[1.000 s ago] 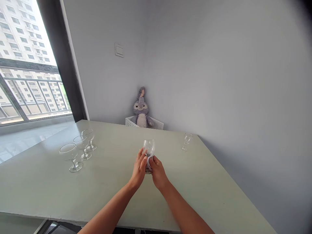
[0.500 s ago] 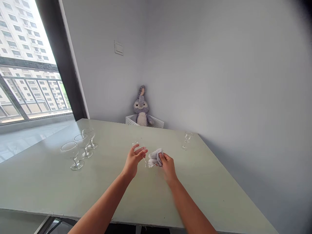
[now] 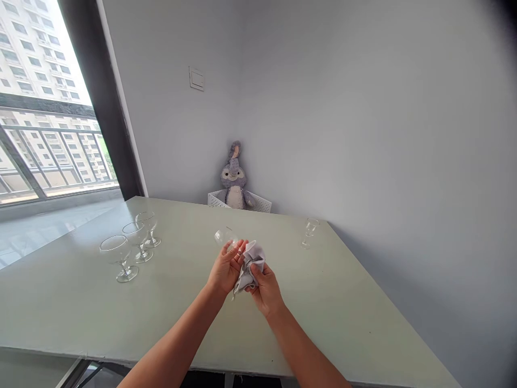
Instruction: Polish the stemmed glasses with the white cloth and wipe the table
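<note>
My left hand (image 3: 227, 269) is closed around a clear stemmed glass (image 3: 224, 235), which lies tilted with its bowl pointing away to the left. Its stem and foot are mostly hidden by fingers and fabric. A light grey cloth (image 3: 254, 254) is bunched in my right hand (image 3: 265, 288), thumb on top, and wraps the foot end of the glass. Both hands meet above the middle of the table.
Three stemmed glasses (image 3: 137, 237) stand upright in a row on the table's left. A smaller stemmed glass (image 3: 311, 229) stands near the right edge of the table (image 3: 323, 318). Behind the far edge, a plush toy (image 3: 234, 183) sits in a white basket (image 3: 260, 203) by the wall.
My right hand has moved left with the cloth, which now covers the foot end of the glass. The glass has tipped further, its bowl showing more to the left.
</note>
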A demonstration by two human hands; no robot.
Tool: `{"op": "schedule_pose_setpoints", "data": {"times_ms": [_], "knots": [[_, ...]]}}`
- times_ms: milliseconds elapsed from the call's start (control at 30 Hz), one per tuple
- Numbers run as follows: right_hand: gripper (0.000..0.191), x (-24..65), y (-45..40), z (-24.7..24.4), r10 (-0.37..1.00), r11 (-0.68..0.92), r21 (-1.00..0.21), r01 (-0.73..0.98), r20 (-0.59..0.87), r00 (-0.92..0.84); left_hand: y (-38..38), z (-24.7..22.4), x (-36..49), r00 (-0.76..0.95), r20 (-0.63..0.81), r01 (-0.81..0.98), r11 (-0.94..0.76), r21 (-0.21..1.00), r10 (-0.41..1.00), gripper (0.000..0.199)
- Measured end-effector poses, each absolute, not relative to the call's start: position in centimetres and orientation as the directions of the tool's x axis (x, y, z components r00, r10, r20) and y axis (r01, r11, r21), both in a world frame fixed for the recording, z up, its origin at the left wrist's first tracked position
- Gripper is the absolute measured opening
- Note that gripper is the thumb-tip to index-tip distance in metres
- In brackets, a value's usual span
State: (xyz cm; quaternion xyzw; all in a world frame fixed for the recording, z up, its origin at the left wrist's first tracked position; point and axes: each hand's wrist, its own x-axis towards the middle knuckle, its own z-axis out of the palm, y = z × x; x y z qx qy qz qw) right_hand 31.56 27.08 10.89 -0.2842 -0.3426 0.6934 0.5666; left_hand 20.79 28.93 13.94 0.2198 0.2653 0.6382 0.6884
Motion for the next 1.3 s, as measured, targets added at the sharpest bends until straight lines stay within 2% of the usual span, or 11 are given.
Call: {"op": "schedule_pose_setpoints", "data": {"times_ms": [133, 233, 300, 400, 500, 633, 733, 867, 967, 1067, 1300], "knots": [[0.028, 30.6, 26.1, 9.7, 0.937, -0.347, -0.623, -0.701, -0.213, -0.275, 29.0, 14.2, 21.4, -0.06, 0.044, -0.705, -0.073, 0.705, 0.997, 0.044], [0.029, 31.0, 25.2, 9.3, 0.915, -0.403, -0.674, -0.62, -0.268, -0.302, 28.8, 14.2, 21.3, -0.085, 0.162, -0.585, -0.181, 0.791, 0.983, 0.05], [0.03, 31.6, 24.9, 9.5, 0.959, -0.283, -0.801, -0.528, -0.218, -0.182, 28.6, 14.2, 21.1, -0.119, 0.239, -0.494, -0.266, 0.828, 0.964, 0.051], [0.026, 32.3, 24.7, 10.2, 0.996, 0.061, -0.957, -0.284, 0.04, 0.079, 28.2, 14.1, 21.3, -0.153, 0.291, -0.381, -0.328, 0.865, 0.944, 0.051], [0.023, 32.1, 24.6, 10.6, 0.965, 0.261, -0.965, -0.029, 0.26, 0.033, 27.9, 13.8, 21.7, -0.147, 0.292, -0.348, -0.326, 0.879, 0.945, 0.049], [0.02, 31.6, 24.3, 9.9, 0.928, 0.369, -0.901, 0.228, 0.344, -0.142, 28.3, 13.6, 21.6, -0.21, 0.299, -0.279, -0.351, 0.894, 0.931, 0.051], [0.019, 32.3, 23.9, 9.7, 0.89, 0.416, -0.812, 0.409, 0.271, -0.368, 29.1, 13.6, 20.7, -0.25, 0.327, -0.207, -0.381, 0.901, 0.911, 0.051], [0.025, 34.1, 23.6, 11.6, 0.835, 0.533, -0.533, 0.657, 0.204, -0.511, 30.0, 13.5, 19.7, -0.262, 0.337, -0.125, -0.378, 0.917, 0.904, 0.052], [0.023, 34.9, 24.7, 13.6, 0.871, 0.473, -0.383, 0.794, 0.341, -0.354, 30.2, 13.1, 19.8, -0.243, 0.357, -0.104, -0.39, 0.915, 0.902, 0.052], [0.02, 34.6, 26.8, 14.7, 0.868, 0.407, -0.407, 0.818, 0.452, -0.207, 30.1, 12.9, 21.0, -0.188, 0.361, -0.125, -0.387, 0.914, 0.914, 0.051], [0.016, 33.6, 32.3, 12.1, 0.946, 0.305, -0.567, 0.765, 0.274, -0.174, 30.1, 12.1, 23.7, -0.07, 0.308, -0.034, -0.31, 0.95, 0.949, 0.061]]}}
